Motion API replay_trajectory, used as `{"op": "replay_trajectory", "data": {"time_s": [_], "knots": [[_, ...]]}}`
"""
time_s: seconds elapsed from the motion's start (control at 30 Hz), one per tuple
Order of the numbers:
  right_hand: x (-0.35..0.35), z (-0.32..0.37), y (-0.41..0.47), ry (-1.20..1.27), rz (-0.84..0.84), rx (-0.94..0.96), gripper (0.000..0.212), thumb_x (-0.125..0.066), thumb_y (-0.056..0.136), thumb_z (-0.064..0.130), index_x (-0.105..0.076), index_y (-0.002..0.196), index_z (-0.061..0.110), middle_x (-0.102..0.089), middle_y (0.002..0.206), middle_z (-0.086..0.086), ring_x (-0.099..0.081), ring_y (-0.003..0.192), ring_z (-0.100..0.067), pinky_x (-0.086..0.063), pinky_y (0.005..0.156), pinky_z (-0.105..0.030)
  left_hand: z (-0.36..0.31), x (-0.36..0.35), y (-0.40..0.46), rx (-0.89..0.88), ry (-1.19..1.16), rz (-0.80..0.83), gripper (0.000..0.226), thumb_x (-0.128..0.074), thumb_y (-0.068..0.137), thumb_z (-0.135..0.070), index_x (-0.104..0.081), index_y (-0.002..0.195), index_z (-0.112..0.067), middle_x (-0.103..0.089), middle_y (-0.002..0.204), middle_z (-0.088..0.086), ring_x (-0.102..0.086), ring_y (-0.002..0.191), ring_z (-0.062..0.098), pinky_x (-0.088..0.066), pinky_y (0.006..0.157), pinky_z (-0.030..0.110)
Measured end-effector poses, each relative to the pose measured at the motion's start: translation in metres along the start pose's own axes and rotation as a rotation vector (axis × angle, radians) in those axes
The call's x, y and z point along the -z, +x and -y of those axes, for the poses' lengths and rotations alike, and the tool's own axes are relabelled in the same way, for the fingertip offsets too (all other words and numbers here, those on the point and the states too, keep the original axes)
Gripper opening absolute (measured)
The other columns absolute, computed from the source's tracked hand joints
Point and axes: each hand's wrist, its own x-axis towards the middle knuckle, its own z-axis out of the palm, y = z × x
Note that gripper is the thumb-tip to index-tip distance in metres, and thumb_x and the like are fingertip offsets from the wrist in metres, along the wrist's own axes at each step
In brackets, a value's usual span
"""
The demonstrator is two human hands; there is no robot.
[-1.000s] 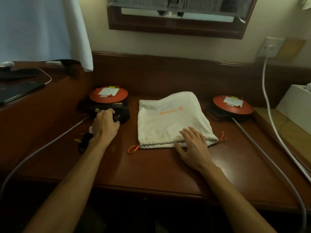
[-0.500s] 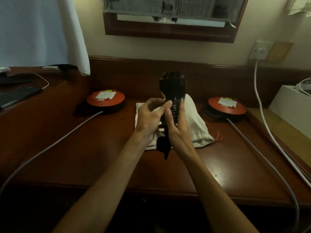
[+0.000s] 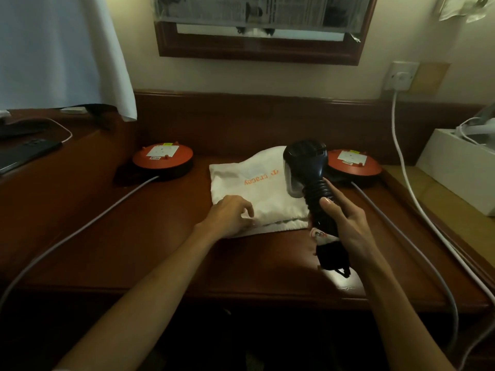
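Observation:
A black hair dryer (image 3: 308, 162) with its cord wrapped round the handle is held upright above the desk. My right hand (image 3: 345, 220) grips that wrapped handle, and the plug end hangs below the hand. A white drawstring bag (image 3: 254, 188) with orange lettering lies flat on the wooden desk (image 3: 160, 236). My left hand (image 3: 230, 215) pinches the bag's near hem at its left corner.
Two orange-topped cable reels, the left reel (image 3: 163, 159) and the right reel (image 3: 353, 164), sit at the back, each with a grey cable running toward me. A white cable (image 3: 401, 162) drops from a wall socket (image 3: 400, 76). A white box (image 3: 460, 167) stands at the right, a phone (image 3: 24, 153) at the left.
My left hand lifted the dryer from the left of the desk and passed it to my right hand. The left hand then dropped to the bag's hem. The dryer moved right.

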Motion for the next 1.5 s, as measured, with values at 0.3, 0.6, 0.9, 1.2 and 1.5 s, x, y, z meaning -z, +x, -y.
{"op": "replay_trajectory", "data": {"time_s": [0.3,0.6,0.9,1.2,1.5], "knots": [[0.007,0.01,-0.01,-0.167,0.314,-0.054,0.057,-0.075,0.087,0.023,-0.059,0.139,0.04,-0.069,0.112,-0.011,-0.071,0.079,-0.029,-0.058,0.066,-0.04,-0.001,0.052,0.028,0.117,-0.498,-0.239,0.016,-0.072,0.093,-0.019,-0.077,0.105,-0.01,-0.075,0.096,0.005,-0.066,0.076,0.008,-0.056,0.067,0.021],[-0.022,-0.005,0.025,-0.726,0.363,-0.003,0.068,-0.073,0.09,0.033,-0.042,0.151,0.039,-0.058,0.135,0.003,-0.069,0.087,-0.007,-0.06,0.073,-0.024,-0.005,0.086,0.025,-0.047,-0.6,-0.282,0.022,-0.075,0.09,-0.024,-0.079,0.078,-0.042,-0.077,0.087,-0.011,-0.07,0.101,0.019,-0.055,0.096,0.05],[-0.028,-0.017,0.03,-1.044,0.364,-0.03,0.075,-0.067,0.094,0.038,-0.027,0.158,0.032,-0.058,0.134,-0.008,-0.067,0.092,-0.016,-0.06,0.084,-0.039,-0.004,0.089,0.017,-0.125,-0.431,-0.36,0.008,-0.074,0.09,-0.02,-0.079,0.094,-0.025,-0.075,0.091,-0.008,-0.068,0.094,0.011,-0.057,0.085,0.04],[-0.112,-0.014,0.082,-1.121,0.243,0.045,0.044,-0.062,0.095,0.032,-0.049,0.135,0.019,-0.066,0.118,-0.01,-0.066,0.103,-0.031,-0.058,0.085,-0.047,-0.021,0.089,0.006,-0.237,-0.421,-0.294,0.008,-0.078,0.087,-0.023,-0.078,0.088,-0.031,-0.076,0.086,-0.011,-0.071,0.084,0.006,-0.06,0.078,0.038],[-0.129,-0.012,0.098,-0.744,0.259,-0.212,0.029,-0.055,0.101,0.017,-0.059,0.128,0.006,-0.057,0.104,-0.003,-0.058,0.104,-0.027,-0.043,0.069,-0.024,-0.01,0.076,0.004,-0.186,-0.461,-0.275,0.01,-0.074,0.091,-0.023,-0.081,0.096,-0.018,-0.077,0.091,-0.008,-0.071,0.09,0.007,-0.059,0.084,0.041]]}}
